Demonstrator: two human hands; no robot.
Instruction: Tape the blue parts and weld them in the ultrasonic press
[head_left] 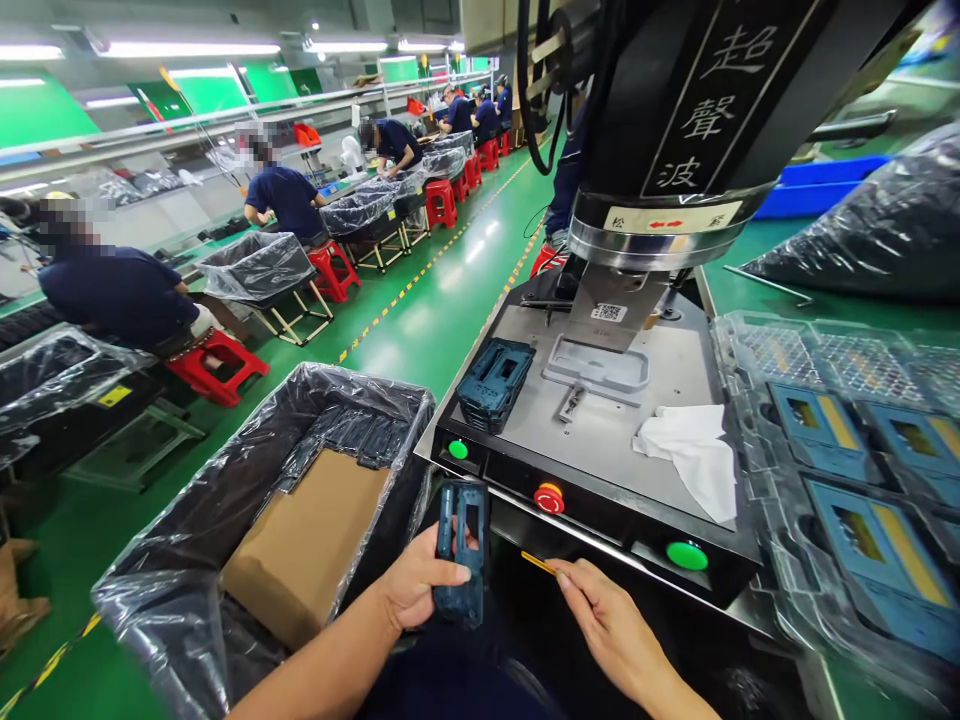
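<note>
While the left hand (415,582) grasps one dark blue-green housing (457,598), thumb laid over its face, the right hand (600,610) pinches a thin yellow strip (538,563) between thumb and fingers, just apart from it. Housing: oblong, hard plastic by its look, with moulded ridges and long cut-outs; located before the front edge of the machine base (600,495), near the lined bin (187,525). Strip: slim, straight, narrow. Stack of similar housings (495,375): dark, edges ribbed, set on the flat metal plate. Fixture (596,368): pale grey, shallow, round-cornered, beneath a metal horn (611,305). Cloth (694,455): white, soft, creased. Clear trays (757,345): glossy, moulded plastic, bearing blue-green pieces with yellow bands. Bin: clear, wrinkled film lining; brown cardboard (307,540), flat and matte, inside.
</note>
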